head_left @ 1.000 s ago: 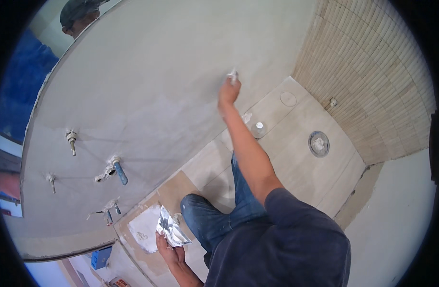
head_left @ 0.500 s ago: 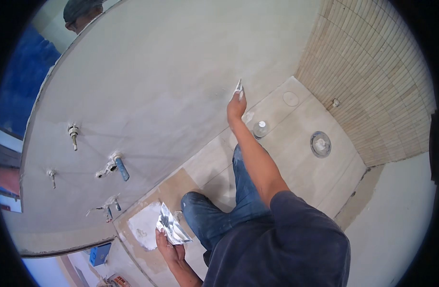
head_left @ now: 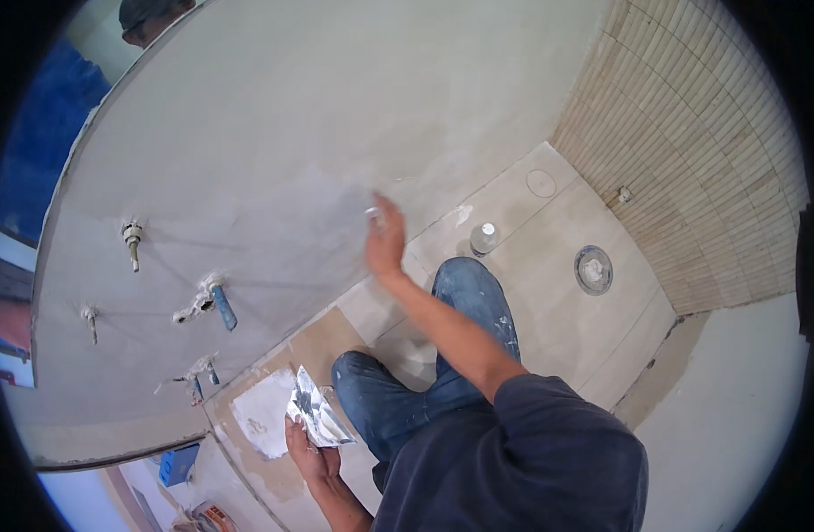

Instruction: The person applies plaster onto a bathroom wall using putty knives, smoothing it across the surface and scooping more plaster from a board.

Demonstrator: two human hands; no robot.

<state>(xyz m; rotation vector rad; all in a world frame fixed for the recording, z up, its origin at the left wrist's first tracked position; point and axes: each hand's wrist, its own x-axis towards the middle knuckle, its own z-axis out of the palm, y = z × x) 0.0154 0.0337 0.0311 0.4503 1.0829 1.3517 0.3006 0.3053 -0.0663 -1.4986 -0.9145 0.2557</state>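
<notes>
My right hand (head_left: 382, 236), smeared by motion, grips a small, pale flat tool (head_left: 372, 213) at the grey plastered wall (head_left: 291, 133); most of the tool is hidden by the fingers. My left hand (head_left: 311, 448) holds a shiny silver plate (head_left: 315, 408), streaked on its face, low beside my bent left knee. A white-coated sheet or patch (head_left: 256, 421) lies left of that plate on a tan area of the floor. A clear bottle (head_left: 483, 246) with a white cap stands beyond my right knee, near a small white smear (head_left: 464, 213).
Pipe stubs (head_left: 220, 301) stick out of the wall at left. A round drain (head_left: 593, 282) is in the tiled floor (head_left: 620, 337). A slim-tiled wall (head_left: 691, 151) rises at right. A blue box (head_left: 178, 465) sits lower left. A person in a cap (head_left: 145, 22) shows beyond the wall's edge.
My right hand has swept down and left along the wall. My left hand and plate have shifted slightly up in the picture. My right knee shows more.
</notes>
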